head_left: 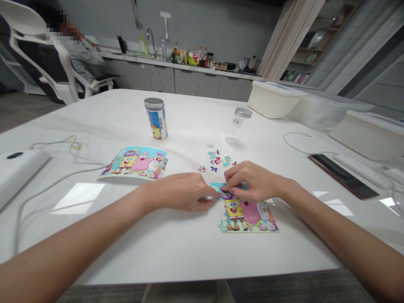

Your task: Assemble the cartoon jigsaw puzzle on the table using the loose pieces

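A partly assembled jigsaw puzzle (249, 214) with cartoon figures lies flat on the white table. Over its upper part is my right hand (249, 181), fingers bent down and pinched together at the puzzle's top; whatever is under the fingertips is hidden. From the left, my left hand (184, 191) touches the puzzle's upper left edge with an outstretched index finger, its other fingers curled. Loose puzzle pieces (216, 160) are scattered just beyond my hands. A curved picture card (139, 162) with the same cartoon figures rests to the left of the puzzle.
Farther back stand a jar with a cartoon label (156, 120) and a clear jar (241, 120). White cables (63, 176) run along the left. A dark phone-like slab (342, 176) and plastic bins (274, 99) are on the right. A person (82, 54) sits beyond the table.
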A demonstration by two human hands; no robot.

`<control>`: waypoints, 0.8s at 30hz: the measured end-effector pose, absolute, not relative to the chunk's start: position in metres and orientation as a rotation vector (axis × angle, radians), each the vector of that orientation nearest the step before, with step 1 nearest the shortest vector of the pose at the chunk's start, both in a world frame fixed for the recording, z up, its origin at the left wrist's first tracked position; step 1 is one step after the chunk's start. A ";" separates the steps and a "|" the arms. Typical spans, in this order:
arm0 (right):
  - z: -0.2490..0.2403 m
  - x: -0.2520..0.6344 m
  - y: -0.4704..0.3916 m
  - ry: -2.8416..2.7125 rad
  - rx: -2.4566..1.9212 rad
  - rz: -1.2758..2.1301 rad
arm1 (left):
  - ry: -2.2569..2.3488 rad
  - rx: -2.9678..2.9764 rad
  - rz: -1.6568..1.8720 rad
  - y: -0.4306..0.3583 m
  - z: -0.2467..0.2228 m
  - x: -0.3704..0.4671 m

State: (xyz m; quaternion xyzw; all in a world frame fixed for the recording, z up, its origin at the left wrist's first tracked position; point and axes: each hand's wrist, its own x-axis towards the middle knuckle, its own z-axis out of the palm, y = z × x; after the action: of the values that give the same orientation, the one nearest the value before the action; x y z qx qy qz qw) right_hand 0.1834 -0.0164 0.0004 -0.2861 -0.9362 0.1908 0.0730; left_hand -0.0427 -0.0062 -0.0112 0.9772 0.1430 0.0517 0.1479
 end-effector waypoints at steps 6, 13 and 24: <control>0.001 0.184 -0.017 -2.817 -0.843 0.538 | 0.505 2.746 0.153 -0.005 -0.011 -0.046; -0.002 0.184 -0.016 -2.737 -0.809 0.392 | 0.688 2.855 0.077 0.002 -0.007 -0.052; -0.006 0.183 -0.011 -2.373 -1.203 0.101 | 0.806 2.986 0.059 -0.002 -0.009 -0.048</control>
State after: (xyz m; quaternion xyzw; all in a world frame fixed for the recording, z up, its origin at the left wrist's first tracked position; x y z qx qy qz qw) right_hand 0.1829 -0.0113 -0.0061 -0.4389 -0.8659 0.0367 0.2372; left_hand -0.0479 -0.0020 -0.0091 0.9650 0.2604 0.0190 0.0240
